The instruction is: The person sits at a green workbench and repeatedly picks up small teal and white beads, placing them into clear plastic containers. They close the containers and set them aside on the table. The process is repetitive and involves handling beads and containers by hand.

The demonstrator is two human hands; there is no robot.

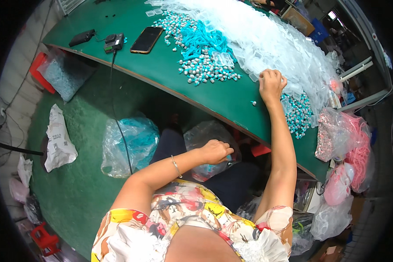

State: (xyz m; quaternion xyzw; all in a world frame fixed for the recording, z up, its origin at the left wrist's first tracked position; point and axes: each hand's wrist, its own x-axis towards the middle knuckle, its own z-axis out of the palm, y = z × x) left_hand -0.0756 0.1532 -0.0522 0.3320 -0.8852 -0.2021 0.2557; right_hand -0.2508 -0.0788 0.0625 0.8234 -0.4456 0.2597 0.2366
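Observation:
My right hand (272, 84) reaches over the green table, fingers curled at the near edge of a big heap of transparent plastic pieces (266, 48). Whatever its fingertips hold, if anything, is hidden. Just below that hand lies one small silver-and-blue bead-like piece (253, 103). A pile of similar silver-and-blue pieces (298, 114) sits to the right of my right wrist. Over my lap, in front of the table edge, my left hand (216, 151) is closed with its fingers bent inward. I cannot make out anything in it. Under it is a transparent plastic bag (205, 135).
Left of the heap are more small pieces (205, 70), blue cords (207, 39) and a phone (146, 40). A black cable (115, 83) hangs over the table's edge (174, 92) from a small device (114, 42). Bags of pink cords (357, 144) hang at right; a blue-filled bag (131, 144) stands on the floor.

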